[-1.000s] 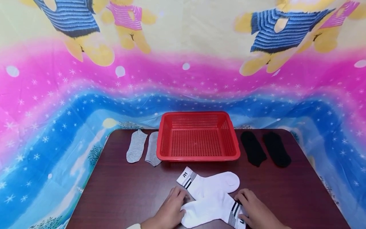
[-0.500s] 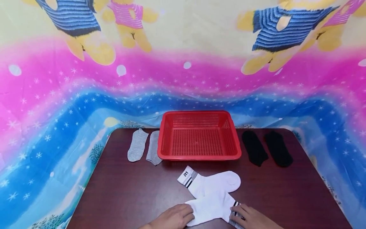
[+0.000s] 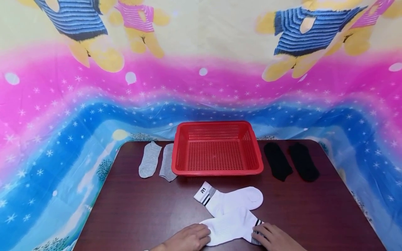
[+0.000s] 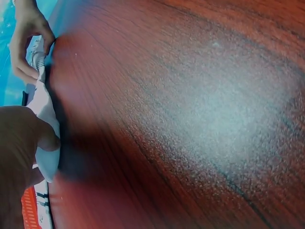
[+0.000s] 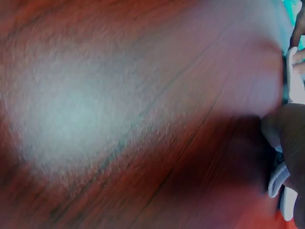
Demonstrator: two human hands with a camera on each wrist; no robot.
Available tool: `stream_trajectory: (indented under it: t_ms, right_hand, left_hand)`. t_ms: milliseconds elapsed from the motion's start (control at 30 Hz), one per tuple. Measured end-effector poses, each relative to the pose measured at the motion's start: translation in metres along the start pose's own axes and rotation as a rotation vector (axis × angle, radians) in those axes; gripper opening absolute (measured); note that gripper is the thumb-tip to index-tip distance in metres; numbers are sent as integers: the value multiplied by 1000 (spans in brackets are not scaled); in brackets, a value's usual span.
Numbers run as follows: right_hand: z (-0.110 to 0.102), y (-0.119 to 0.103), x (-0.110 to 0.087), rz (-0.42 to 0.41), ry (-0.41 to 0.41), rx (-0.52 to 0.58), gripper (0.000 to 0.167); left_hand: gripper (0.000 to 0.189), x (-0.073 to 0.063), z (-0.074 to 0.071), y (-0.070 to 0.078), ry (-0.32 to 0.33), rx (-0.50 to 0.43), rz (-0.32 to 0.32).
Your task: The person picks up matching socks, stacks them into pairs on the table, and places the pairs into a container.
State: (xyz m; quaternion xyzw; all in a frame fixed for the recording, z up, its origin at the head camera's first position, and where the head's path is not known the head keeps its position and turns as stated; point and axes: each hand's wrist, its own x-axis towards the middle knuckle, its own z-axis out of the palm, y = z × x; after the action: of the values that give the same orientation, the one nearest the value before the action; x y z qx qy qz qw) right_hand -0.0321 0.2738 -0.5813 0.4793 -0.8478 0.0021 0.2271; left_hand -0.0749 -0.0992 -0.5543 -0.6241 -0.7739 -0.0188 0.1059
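Note:
Two white crew socks with black-striped cuffs lie crossed on the table, the near sock [image 3: 224,228] overlapping the far sock [image 3: 240,199]. My left hand [image 3: 190,237] grips the near sock's toe end; in the left wrist view its thumb [image 4: 47,138] lies over the white fabric. At the other end, my right hand [image 3: 277,238] pinches the striped cuff [image 3: 257,232] and covers part of it. The right wrist view catches only the edge of my right hand [image 5: 291,143], with white fabric beside it.
A red plastic basket [image 3: 216,173] stands at the table's back middle. To its left lie two grey ankle socks, the outer one [image 3: 150,160] whole and the inner one [image 3: 168,164] partly hidden by the basket. Two black socks [image 3: 277,162] lie to its right on the dark wooden table [image 3: 132,209].
My left hand has come down onto the near sock's toe, and my right hand has shifted left and closed over the cuff. The near sock has barely moved; other things stay put.

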Motion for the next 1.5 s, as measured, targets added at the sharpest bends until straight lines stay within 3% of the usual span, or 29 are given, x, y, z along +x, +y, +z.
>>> stream_trajectory:
  t_ms: [200, 333, 533, 700, 833, 933, 1067, 1200, 1367, 1500]
  right_hand:
    - [0, 7, -1, -59, 46, -57, 50]
    - [-1, 11, -2, -113, 62, -38, 44]
    - [-2, 17, -4, -107, 159, 93, 40]
    - [-9, 23, 0, -106, 288, 167, 40]
    - [-27, 26, 5, -95, 294, 238, 45]
    - [-42, 29, 8, -75, 274, 314, 45]
    - [-57, 33, 14, -33, 252, 416, 38]
    - [-63, 35, 20, 9, 252, 481, 31]
    - [-66, 33, 25, 112, 260, 631, 32]
    - [-72, 30, 30, 295, 280, 682, 30]
  left_hand:
    - [15, -1, -1, -5, -5, 23, 60]
    - [16, -1, 0, -7, 14, 37, 88]
    - [14, -1, -1, -10, 71, 126, 135]
    - [15, -3, -8, -11, 118, 127, 142]
    - [30, -6, -18, -13, 186, 130, 140]
    - [33, -8, -27, -15, 262, 73, 132]
    - [24, -9, -36, -17, 377, -179, 25]
    - [41, -9, -40, -16, 496, -441, -147]
    - [35, -6, -45, -11, 570, -638, -394]
    - [24, -2, -49, -9, 592, -780, -635]
